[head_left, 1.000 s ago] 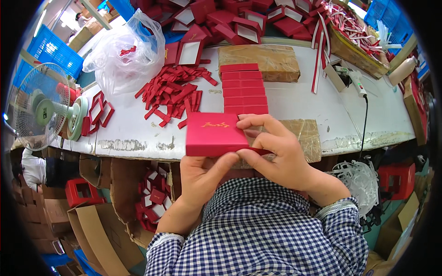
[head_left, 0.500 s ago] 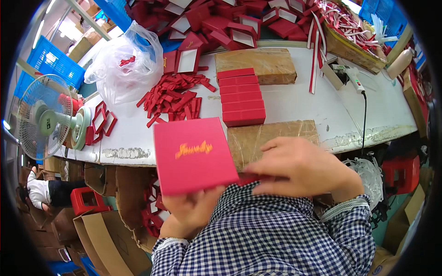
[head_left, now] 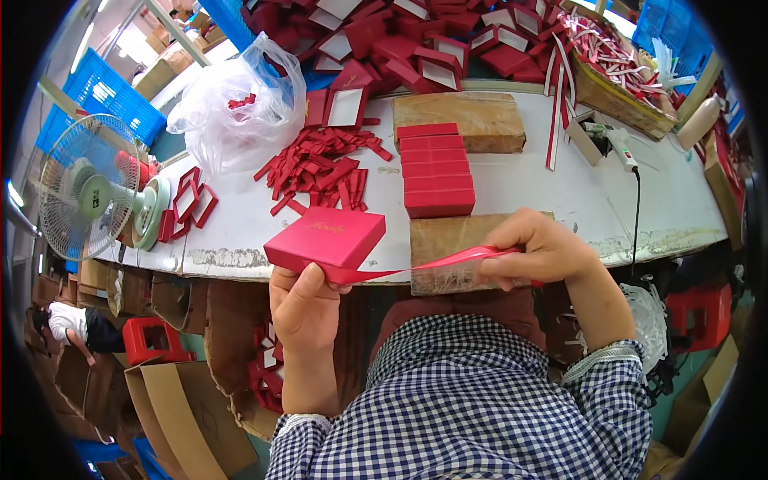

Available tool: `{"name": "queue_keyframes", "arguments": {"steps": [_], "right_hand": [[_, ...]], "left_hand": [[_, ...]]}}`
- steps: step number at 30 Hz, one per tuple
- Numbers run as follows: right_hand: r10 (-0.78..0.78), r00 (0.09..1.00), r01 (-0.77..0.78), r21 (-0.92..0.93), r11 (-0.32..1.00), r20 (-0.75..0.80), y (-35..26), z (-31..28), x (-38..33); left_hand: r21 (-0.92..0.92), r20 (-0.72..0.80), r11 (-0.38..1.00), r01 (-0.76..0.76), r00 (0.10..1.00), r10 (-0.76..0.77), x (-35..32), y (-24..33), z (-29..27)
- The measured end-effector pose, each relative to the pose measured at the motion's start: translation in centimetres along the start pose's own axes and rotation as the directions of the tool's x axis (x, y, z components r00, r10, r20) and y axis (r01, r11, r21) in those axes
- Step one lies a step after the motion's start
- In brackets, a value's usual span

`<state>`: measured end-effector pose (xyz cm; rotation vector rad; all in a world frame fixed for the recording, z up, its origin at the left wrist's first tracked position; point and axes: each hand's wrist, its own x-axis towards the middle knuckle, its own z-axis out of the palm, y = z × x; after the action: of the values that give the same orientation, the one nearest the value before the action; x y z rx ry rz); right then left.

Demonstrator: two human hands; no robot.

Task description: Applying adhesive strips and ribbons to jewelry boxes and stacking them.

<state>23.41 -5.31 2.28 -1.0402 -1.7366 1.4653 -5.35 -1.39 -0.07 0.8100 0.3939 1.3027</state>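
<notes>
My left hand (head_left: pixel 308 308) holds a flat red gift box (head_left: pixel 326 236) with gold lettering on its lid, tilted over the table's front edge. The thumb presses one end of a red ribbon (head_left: pixel 424 266) against the box's near side. Off to the right, my right hand (head_left: pixel 540 252) pinches the ribbon's other end, and the strip stretches between both hands, its pale underside partly showing. Beyond the hands stands a row of red boxes (head_left: pixel 436 180) set closely together. To its left lies a heap of small red ribbon bows (head_left: pixel 324 168).
A white plastic bag (head_left: pixel 236 108) and a fan (head_left: pixel 96 192) stand at the left. Many red boxes (head_left: pixel 392 48) pile up at the back. Two tape-wrapped cardboard blocks (head_left: pixel 460 120) lie on the table. A ribbon-filled carton (head_left: pixel 624 104) and a power strip (head_left: pixel 620 148) are at the right.
The box has tilted and moved slightly lower and away from facing me. My right hand has moved up and right, drawing the ribbon out taut from the box.
</notes>
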Motion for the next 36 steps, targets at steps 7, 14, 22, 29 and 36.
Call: {"name": "queue_keyframes", "arguments": {"steps": [7, 14, 22, 29, 36], "right_hand": [[0.152, 0.983, -0.155, 0.029, 0.987, 0.104, 0.4, 0.0, 1.4], [0.161, 0.966, -0.18, 0.077, 0.981, 0.203, 1.7, -0.3, 3.4], [-0.144, 0.974, 0.131, 0.087, 0.988, 0.173, 3.5, 0.3, 4.3], [-0.169, 0.955, 0.281, 0.559, 0.78, -0.243, 2.7, 4.4, 4.9], [-0.394, 0.829, 0.386, -0.104, 0.917, -0.397, 2.3, 5.3, 5.1]], "left_hand": [[-0.174, 0.088, 0.979, 0.102, 0.992, -0.088, -0.4, -0.5, -1.8], [-0.426, 0.245, 0.868, 0.254, 0.956, -0.159, -1.2, -1.0, -1.9], [-0.363, 0.24, 0.878, 0.312, 0.942, -0.236, -1.6, -1.0, -0.7], [-0.604, 0.253, 0.706, 0.371, 0.929, -0.272, -0.8, -3.0, 0.6], [0.215, 0.19, 0.976, -0.031, 0.982, -0.011, -1.1, -5.1, 0.4]]}}
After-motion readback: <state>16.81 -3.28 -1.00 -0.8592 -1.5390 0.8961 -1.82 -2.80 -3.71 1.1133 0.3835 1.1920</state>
